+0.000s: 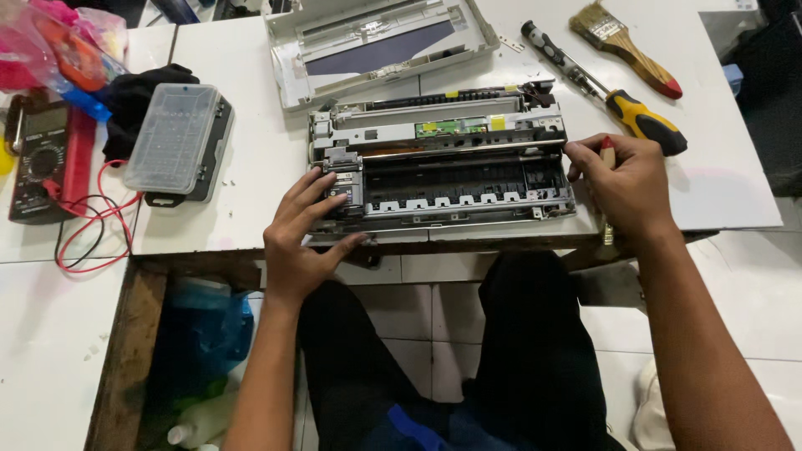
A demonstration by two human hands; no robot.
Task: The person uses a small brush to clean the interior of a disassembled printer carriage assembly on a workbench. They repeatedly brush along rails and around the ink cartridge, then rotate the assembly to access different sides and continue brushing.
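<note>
opened grey printer chassis [443, 159], rollers and black tray bared, casing off.

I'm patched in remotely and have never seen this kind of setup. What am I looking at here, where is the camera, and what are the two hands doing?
There is one picture, taken by a camera on the person's head, looking down over their lap at a white table. No machine arms: these are two bare hands.

In the middle lies an opened printer with its cover off; the removed cover sits behind it. The left hand rests on the printer's front left corner, fingers by the cartridge carriage. The right hand grips a small red-handled tool at the printer's right end.

Also on the table: a yellow-and-black screwdriver, a paintbrush, a clear-lidded parts case and a multimeter with red leads.
</note>
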